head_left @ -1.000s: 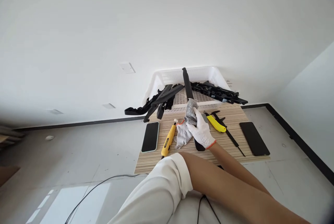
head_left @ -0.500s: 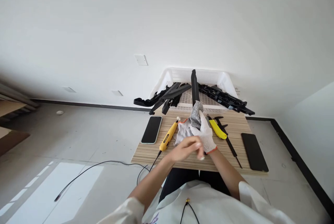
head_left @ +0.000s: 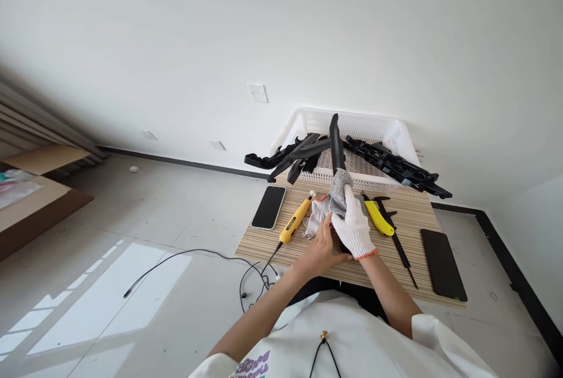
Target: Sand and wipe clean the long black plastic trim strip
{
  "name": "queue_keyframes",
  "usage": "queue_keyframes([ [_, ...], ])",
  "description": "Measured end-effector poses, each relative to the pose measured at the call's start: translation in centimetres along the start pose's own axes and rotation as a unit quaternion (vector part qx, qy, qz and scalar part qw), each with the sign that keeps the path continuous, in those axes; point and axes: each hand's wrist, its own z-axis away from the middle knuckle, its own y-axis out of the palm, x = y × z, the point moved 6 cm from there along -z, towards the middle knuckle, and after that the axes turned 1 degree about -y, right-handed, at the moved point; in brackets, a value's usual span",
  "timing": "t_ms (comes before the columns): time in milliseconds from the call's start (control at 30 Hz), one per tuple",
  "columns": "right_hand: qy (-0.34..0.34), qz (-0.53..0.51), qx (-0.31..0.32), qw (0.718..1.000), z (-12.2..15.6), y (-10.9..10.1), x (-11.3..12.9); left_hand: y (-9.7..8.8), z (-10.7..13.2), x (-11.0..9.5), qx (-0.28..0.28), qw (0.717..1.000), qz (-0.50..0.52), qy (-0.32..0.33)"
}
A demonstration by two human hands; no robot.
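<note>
My right hand (head_left: 353, 226), in a white knitted glove with an orange cuff edge, is closed on a grey cloth (head_left: 340, 189). The cloth wraps around a long black plastic trim piece (head_left: 336, 146), whose far end points over the basket. My bare left hand (head_left: 322, 250) is at the near end of this piece, fingers and thumb closed about it; its exact grip is partly hidden. Beside the left fingers lies another white glove (head_left: 315, 218). A yellow corded pen-like tool (head_left: 294, 221) rests left of it. Right of my gloved hand are a yellow utility knife (head_left: 379, 218) and a black caliper (head_left: 398, 243).
A white plastic basket (head_left: 407, 142) stands at the table's back against the wall, with several black plastic parts (head_left: 391, 164) sticking over its rim. Phones lie at the left (head_left: 268, 208) and right (head_left: 443, 265) of the wooden table (head_left: 255, 246). A black cable (head_left: 176, 255) trails across the floor.
My left hand has moved from above the right wrist down to the near end of the black piece. The right hand keeps hold of the cloth. The view has shifted left.
</note>
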Motion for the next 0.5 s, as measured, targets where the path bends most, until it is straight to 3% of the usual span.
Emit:
queue_keyframes([
  [233,0.028,-0.105,-0.07,0.992,-1.0,-0.3,-0.9,1.2,-0.4,0.2,-0.032,0.985,0.169,-0.019],
  [367,0.005,-0.099,-0.106,0.989,-0.9,0.4,-2.2,1.1,0.0,0.2,-0.014,0.996,0.08,-0.022],
  [500,-0.052,-0.055,-0.104,0.992,0.2,1.1,-2.7,1.0,0.0,0.6,-0.027,0.999,-0.003,-0.033],
])
